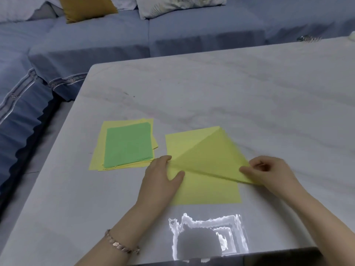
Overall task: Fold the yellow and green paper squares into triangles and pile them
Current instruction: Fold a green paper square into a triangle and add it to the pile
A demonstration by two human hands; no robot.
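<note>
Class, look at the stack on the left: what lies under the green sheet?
Yellow sheets lie under the green sheet, their edges showing around it. How many, and whether more green hides between them, cannot be seen.

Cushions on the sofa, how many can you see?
3. A mustard cushion sits at the top left, a pale patterned cushion to its right, and a white cushion at the far left. All are cut off by the frame; more may be hidden.

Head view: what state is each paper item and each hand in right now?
Yellow sheet: flat on the table, under a folded yellow triangle.
Triangle: folded, held at both ends.
Stack: unfolded, green on top.
Left hand: pressing the triangle's left corner.
Right hand: pinching its right corner.
</note>
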